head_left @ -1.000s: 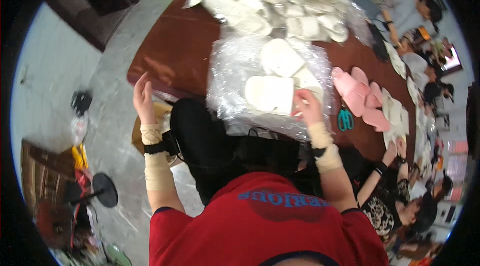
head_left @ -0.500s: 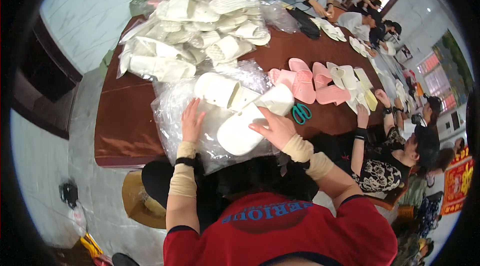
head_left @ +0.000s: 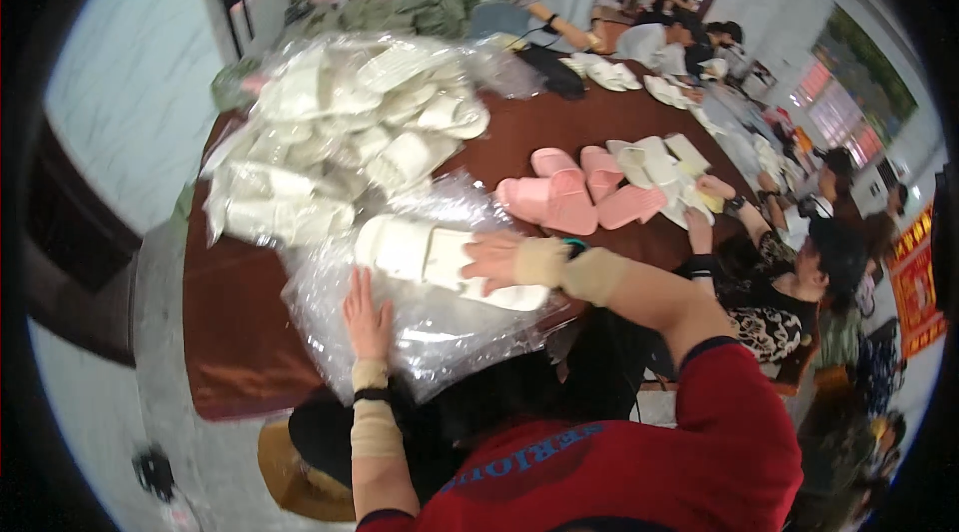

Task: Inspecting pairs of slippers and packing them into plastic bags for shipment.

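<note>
Your wrist wrap [head_left: 591, 276] mostly hides teal scissors [head_left: 575, 246]. White slippers [head_left: 400, 248] lie on clear plastic [head_left: 325, 297]; your right hand [head_left: 492, 260] spreads wide across them; left hand [head_left: 367, 318] open, plastic contact unclear.

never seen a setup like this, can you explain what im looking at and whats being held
There's no robot here: one person works with bare hands. A wide fisheye camera on their head looks down, so straight edges bend. The right hand spreads over white slippers; whether it grips them is unclear. The open left hand is by the clear plastic, holding nothing. The brown table also bears a pile of plastic-covered white slippers and some pink slippers.
</note>
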The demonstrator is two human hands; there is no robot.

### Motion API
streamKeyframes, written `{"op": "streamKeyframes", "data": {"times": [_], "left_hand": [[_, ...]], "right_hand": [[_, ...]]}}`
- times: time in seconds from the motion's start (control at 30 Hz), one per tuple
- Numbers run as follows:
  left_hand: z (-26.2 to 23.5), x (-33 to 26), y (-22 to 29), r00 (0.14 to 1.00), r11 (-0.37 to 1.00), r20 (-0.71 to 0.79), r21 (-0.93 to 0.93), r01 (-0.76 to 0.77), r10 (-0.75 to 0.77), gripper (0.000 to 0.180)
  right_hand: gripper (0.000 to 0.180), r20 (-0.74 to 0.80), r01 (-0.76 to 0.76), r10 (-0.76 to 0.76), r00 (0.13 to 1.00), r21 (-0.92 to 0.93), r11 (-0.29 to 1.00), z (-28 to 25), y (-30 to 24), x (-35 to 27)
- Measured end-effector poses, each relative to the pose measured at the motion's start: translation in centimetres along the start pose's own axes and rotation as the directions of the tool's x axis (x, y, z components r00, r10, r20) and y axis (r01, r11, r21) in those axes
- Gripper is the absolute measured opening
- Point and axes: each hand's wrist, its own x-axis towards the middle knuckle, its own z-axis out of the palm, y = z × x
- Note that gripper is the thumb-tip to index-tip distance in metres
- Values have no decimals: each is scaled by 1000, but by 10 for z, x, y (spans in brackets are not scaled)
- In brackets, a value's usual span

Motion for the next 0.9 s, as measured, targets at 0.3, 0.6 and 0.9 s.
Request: {"op": "streamKeyframes", "data": {"times": [0.3,0.6,0.9], "left_hand": [[-1,-1,3,988,948,-97,-309,83,-118,70],[-11,2,6,998,958,-53,-282,-42,28,59],[1,-5,-1,976,711,-160,-703,-7,-149,59]], "right_hand": [[35,9,-120,120,993,40,992,-12,-24,44],[38,80,43,-45,996,17,999,-27,-63,6],[36,-85,62,-48,995,172,983,-9,-48,0]]}}
